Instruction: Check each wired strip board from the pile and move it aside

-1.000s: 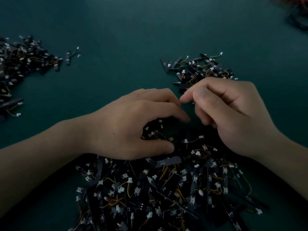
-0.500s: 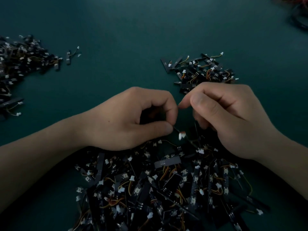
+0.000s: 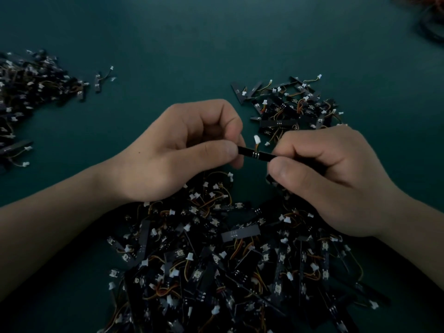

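Dark teal matting (image 3: 216,39) covers the whole work surface, dimly lit. One strip board (image 3: 249,153) is held edge-on and nearly level in the air between the two hands, just above the far edge of the main pile (image 3: 228,260). The left hand (image 3: 182,152) pinches the board's left end between thumb and forefinger (image 3: 234,131). The right hand (image 3: 336,179) pinches the right end in the same way, its thumb (image 3: 286,171) below and its forefinger on top. On both hands the other fingers are curled in toward the palm and touch nothing that can be made out. Only the middle stretch of the board shows between the fingertips, with three small bright contacts on it. A short orange wire rises from there to one white connector (image 3: 256,139), which stands upright above the board. Three heaps of black boards with white plugs lie on the mat. The large one sits under and in front of the wrists, a smaller heap (image 3: 288,104) lies just beyond the right hand, and a third heap (image 3: 31,92) lies well apart at the left edge. The boards in each are too tangled to count. One stray board (image 3: 98,80) lies by itself just right of the left heap. A dark, blurred tangle (image 3: 430,22) fills the far right corner.
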{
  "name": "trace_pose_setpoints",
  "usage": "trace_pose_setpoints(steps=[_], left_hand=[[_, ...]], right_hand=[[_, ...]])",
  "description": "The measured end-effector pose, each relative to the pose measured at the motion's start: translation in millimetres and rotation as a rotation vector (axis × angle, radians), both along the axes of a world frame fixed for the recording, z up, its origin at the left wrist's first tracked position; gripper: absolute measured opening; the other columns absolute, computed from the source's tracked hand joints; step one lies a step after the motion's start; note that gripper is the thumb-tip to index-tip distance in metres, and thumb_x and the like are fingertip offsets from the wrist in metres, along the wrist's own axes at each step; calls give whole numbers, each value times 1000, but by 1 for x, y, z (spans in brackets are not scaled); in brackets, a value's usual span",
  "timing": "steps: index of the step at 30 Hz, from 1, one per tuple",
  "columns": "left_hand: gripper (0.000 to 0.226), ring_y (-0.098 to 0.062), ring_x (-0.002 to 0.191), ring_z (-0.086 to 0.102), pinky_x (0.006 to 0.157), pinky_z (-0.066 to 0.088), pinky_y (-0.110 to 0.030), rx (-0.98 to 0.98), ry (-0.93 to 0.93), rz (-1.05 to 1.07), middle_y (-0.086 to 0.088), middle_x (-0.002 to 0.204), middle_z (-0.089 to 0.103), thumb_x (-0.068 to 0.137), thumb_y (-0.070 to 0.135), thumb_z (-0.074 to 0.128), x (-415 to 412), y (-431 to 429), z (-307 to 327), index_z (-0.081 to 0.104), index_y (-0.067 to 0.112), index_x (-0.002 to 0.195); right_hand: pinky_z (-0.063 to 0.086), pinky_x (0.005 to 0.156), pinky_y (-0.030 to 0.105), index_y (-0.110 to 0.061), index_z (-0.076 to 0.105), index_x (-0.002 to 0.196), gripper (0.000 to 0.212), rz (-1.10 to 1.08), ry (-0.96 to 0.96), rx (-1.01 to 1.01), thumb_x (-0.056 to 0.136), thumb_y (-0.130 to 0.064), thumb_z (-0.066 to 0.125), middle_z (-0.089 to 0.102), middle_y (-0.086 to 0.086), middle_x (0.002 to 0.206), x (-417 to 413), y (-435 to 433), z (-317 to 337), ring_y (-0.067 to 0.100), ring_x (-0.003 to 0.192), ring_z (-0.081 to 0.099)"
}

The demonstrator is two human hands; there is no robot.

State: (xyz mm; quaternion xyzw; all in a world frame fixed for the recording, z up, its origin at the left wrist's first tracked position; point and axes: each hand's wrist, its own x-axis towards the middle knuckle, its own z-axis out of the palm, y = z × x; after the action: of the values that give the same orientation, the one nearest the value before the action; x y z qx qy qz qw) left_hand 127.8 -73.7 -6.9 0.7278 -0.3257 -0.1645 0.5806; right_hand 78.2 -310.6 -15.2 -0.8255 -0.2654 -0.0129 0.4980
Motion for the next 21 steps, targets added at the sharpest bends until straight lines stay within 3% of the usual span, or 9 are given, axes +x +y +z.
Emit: trace_pose_setpoints(steps=[3, 5, 9, 13, 17, 21], left_hand=[[9, -47, 69, 49, 56, 38, -55, 0, 5, -18, -3, 83, 70, 93, 22, 58, -1, 0, 0, 55, 14, 89], [8, -44, 68, 49, 58, 38, -52, -5, 1, -12, -3, 83, 69, 94, 22, 58, -1, 0, 0, 55, 15, 89], [15, -47, 71, 53, 59, 42, -54, 17, -25, -15, -7, 84, 70, 94, 24, 59, 0, 0, -1, 58, 9, 93], [23, -46, 73, 55, 61, 45, -53, 44, -57, -6, -16, 85, 66, 96, 28, 61, -1, -2, -2, 62, 5, 101], [15, -27, 62, 53, 57, 44, -39, 107, -138, -18, -6, 74, 63, 98, 21, 62, -1, -3, -2, 65, 8, 92], [18, -28, 61, 52, 55, 43, -38, 150, -138, -30, -4, 75, 64, 100, 26, 59, 0, 0, -1, 65, 10, 94]], right_hand=[[34, 46, 26, -2, 64, 67, 54, 84, -2, 19, 104, -39, 50, 48, 1, 54, 1, 1, 1, 15, 47, 46], [35, 47, 26, 3, 67, 73, 65, 84, 2, 20, 106, -48, 46, 50, 2, 55, 1, 2, 1, 15, 48, 48], [31, 46, 11, -10, 71, 79, 31, -32, -29, -36, 101, -28, 58, 53, -1, 53, 0, 1, -1, 12, 45, 48], [32, 49, 11, -10, 72, 78, 31, -44, -53, -47, 101, -23, 55, 54, -2, 53, 0, 3, 0, 13, 47, 50], [33, 51, 10, -9, 73, 78, 32, -20, -49, -73, 101, -24, 55, 55, -5, 55, 0, 3, 2, 12, 49, 52], [35, 51, 12, -15, 74, 84, 31, -39, -45, -78, 103, -28, 53, 58, -1, 56, 0, 3, 2, 16, 51, 55]])
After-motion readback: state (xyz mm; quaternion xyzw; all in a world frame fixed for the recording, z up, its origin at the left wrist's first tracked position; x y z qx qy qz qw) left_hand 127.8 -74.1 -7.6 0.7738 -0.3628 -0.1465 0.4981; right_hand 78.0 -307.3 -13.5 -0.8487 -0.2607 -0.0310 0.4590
